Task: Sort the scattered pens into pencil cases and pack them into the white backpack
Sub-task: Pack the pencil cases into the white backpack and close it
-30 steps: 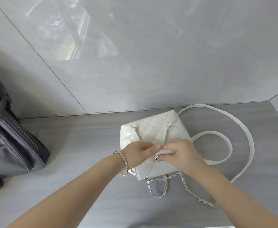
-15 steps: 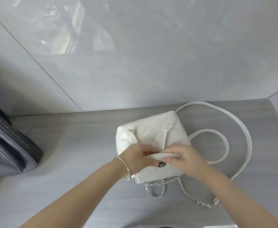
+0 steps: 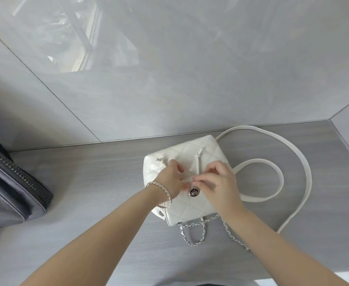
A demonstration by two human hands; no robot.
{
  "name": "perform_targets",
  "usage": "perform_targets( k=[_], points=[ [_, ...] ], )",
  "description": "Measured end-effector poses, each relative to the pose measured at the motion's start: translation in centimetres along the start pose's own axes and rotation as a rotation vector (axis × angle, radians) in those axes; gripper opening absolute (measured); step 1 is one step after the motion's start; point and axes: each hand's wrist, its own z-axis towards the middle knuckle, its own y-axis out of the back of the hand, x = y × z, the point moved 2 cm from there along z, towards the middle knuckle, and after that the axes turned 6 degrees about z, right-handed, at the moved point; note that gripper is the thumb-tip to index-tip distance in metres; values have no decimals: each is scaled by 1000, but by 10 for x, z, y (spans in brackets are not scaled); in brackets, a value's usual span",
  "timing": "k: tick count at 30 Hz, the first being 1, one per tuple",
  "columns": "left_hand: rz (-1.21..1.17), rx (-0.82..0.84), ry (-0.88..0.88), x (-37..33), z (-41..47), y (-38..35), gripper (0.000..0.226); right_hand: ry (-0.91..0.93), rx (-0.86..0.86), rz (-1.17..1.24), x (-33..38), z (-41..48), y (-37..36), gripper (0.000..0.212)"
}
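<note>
Pinching at the top front edge of the backpack [image 3: 190, 209], the right hand [image 3: 221, 184] has its thumb and forefinger pressed together just above a round silver snap [image 3: 193, 191]. The view is too poor to say whether that grip takes the edge of the flap or the thin white cord [image 3: 197, 164] that hangs down there. The other fingers of this hand are bent and raised off the bag.

The left hand [image 3: 169, 180] grips the bag from the left. Its fingers curl over the top and its thumb lies on the front, close to the snap. A braided bracelet [image 3: 165, 188] sits on that wrist.

The backpack is small, white and quilted. It lies on the grey tabletop [image 3: 86, 182], right of the middle and just in front of the wall [image 3: 190, 79]. A silver chain [image 3: 192, 234] loops out from its near end onto the tabletop. A long white strap [image 3: 301, 162] runs from its far right corner, sweeps round in a wide arc to the right, and a second length coils in a smaller loop inside that arc.

Well apart at the left edge lies a grey bag [image 3: 8, 193] with a dark zip along its side. The wall behind is glossy pale grey tile.
</note>
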Motion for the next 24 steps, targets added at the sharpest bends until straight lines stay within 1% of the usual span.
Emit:
perform_targets(
  k=[2,4,5,9,11,13,15,16,17,18,20,22,24],
  points=[
    [1,19,33,-1,3,1,36,158,-32,-177,1,-13,0,19],
    [-22,14,45,-2,3,2,34,274,-16,-254,-1,-28,-5,23],
    [-23,9,45,-3,2,2,32,303,-22,-267,-3,-32,-7,24],
    [-11,-8,42,-4,-2,2,31,315,-177,-206,-5,-36,-11,12],
    [-1,-18,37,-3,-3,1,31,298,-231,-210,-2,-37,-11,12],
    [-10,-31,34,-2,-4,0,31,199,-255,-193,4,-39,-13,17],
    [-27,-36,36,-2,-5,0,32,11,-250,-163,16,-42,-14,23],
    [-33,-35,35,-3,-6,-1,32,-95,-211,-178,24,-43,-13,23],
    [-36,-33,30,-3,-7,-1,32,-189,-135,-216,31,-41,-10,24],
    [-38,-31,24,-4,-7,-2,32,-271,-20,-290,35,-37,-8,27],
    [-47,-35,17,-3,-9,-2,32,-391,188,-385,39,-28,-4,41],
    [-53,-42,13,-2,-9,-3,31,-476,249,-314,41,-24,-5,50],
    [-52,-50,3,-1,-10,-4,31,-519,220,-242,41,-25,-10,50]
  ],
)
